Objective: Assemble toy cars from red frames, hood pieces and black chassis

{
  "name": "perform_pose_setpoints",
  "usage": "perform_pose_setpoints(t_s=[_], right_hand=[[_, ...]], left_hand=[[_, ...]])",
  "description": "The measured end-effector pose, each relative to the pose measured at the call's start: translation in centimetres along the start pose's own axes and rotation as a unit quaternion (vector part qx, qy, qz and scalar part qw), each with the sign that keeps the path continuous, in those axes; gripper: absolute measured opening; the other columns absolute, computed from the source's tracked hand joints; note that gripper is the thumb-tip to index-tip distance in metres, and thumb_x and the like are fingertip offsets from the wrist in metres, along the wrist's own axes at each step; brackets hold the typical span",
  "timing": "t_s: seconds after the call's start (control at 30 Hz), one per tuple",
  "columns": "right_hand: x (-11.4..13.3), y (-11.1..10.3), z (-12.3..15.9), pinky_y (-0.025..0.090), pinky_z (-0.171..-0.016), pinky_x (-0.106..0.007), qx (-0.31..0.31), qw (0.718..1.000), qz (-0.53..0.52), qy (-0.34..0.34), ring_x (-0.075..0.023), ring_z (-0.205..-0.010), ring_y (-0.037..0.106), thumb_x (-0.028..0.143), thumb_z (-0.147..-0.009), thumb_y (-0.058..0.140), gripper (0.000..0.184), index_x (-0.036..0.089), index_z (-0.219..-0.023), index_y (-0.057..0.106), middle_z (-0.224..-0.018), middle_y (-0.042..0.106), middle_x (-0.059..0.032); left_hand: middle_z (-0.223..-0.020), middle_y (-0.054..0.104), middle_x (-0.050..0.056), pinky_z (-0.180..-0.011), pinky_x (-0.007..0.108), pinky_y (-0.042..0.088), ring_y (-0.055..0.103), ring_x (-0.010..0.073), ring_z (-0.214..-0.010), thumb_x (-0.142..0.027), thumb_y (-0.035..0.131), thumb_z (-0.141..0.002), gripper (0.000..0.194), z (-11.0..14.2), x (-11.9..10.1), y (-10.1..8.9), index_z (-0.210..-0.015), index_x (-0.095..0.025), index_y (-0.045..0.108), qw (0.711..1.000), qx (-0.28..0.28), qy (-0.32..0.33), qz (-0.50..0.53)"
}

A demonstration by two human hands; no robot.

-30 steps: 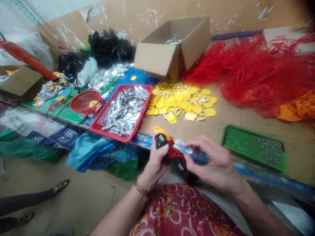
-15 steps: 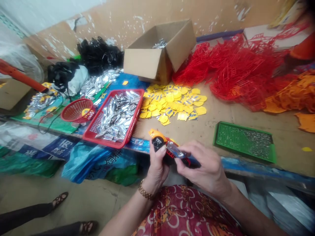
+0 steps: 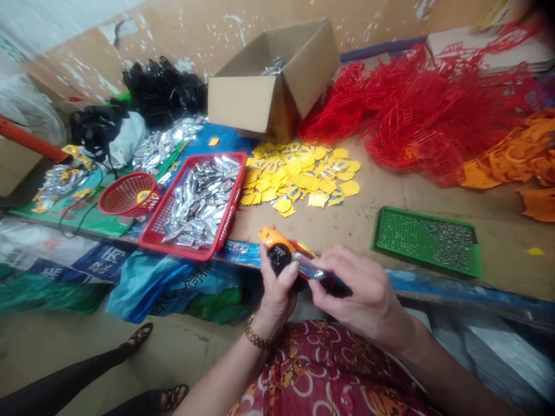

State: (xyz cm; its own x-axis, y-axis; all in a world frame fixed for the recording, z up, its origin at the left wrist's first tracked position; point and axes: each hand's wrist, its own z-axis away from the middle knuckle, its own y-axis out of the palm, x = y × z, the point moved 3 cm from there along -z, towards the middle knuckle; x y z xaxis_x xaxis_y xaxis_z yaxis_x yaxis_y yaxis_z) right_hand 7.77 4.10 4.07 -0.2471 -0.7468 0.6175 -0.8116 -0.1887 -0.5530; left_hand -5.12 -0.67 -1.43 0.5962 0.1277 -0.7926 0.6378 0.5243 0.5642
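Note:
Just over the table's front edge, my left hand grips an orange, black and red toy car with a large black wheel. Its thumb presses beside the wheel. My right hand is closed at the car's other end, pinching a shiny silver piece that lies along the car's side. My fingers cover part of the car, and I cannot tell whether the silver piece is fixed to it. Behind my hands lies a heap of yellow plastic parts. Similar silver pieces fill the red tray to the left.
A green tray of small metal bits lies right. Red plastic frames and orange parts are heaped behind it. A cardboard box stands at the back. Left are a red basket and black parts. Another person's feet show below.
The view has shifted slightly, so the table's things sit a little further left and higher. The other person's feet have moved right. Both my hands keep their hold on the car and silver piece.

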Motion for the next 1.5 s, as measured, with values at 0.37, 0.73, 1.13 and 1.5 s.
perform_pose_setpoints(t_s=[0.37,0.73,1.13,1.5], right_hand=[[0.3,0.2,0.2,0.052,-0.056,-0.027,-0.047,0.998,0.029,0.004,-0.0160,-0.066,0.065,0.011,-0.080,0.063,0.013,0.017,-0.091,0.065,-0.073,0.066,-0.0045],[0.3,0.5,0.5,0.049,-0.056,-0.028,-0.039,0.998,0.058,-0.002,-0.0166,-0.065,0.064,0.012,-0.080,0.065,0.005,0.015,-0.084,0.065,-0.071,0.063,-0.0044],[-0.1,0.5,0.8,0.056,-0.066,-0.028,-0.018,1.000,0.006,0.012,-0.0173,-0.077,0.067,0.020,-0.085,0.066,0.017,0.017,-0.101,0.061,-0.082,0.068,-0.0058],[0.1,1.1,0.8,0.055,-0.067,-0.030,-0.017,0.996,0.079,-0.036,-0.0195,-0.078,0.068,0.013,-0.086,0.060,0.005,0.017,-0.090,0.060,-0.080,0.070,-0.0083]], left_hand=[[-0.087,0.066,-0.002,-0.076,0.029,0.051,0.063,0.0158,-0.075,-0.029,0.089,-0.063,0.057,0.1,0.4,-0.1,-0.108,-0.026,0.053,0.998,0.019,0.017,-0.052],[-0.083,0.068,-0.002,-0.084,0.028,0.050,0.066,0.0152,-0.079,-0.028,0.084,-0.069,0.036,0.3,0.3,0.6,-0.097,-0.022,0.062,1.000,0.003,-0.020,0.001],[-0.085,0.069,0.000,-0.082,0.029,0.052,0.065,0.0153,-0.077,-0.032,0.083,-0.061,0.040,-0.7,0.5,-0.1,-0.093,-0.019,0.063,0.990,-0.064,-0.108,0.070],[-0.072,0.064,-0.004,-0.068,0.023,0.048,0.059,0.0102,-0.064,-0.025,0.085,-0.060,0.036,-1.0,0.5,0.3,-0.085,-0.017,0.060,0.991,-0.068,-0.100,0.058]])
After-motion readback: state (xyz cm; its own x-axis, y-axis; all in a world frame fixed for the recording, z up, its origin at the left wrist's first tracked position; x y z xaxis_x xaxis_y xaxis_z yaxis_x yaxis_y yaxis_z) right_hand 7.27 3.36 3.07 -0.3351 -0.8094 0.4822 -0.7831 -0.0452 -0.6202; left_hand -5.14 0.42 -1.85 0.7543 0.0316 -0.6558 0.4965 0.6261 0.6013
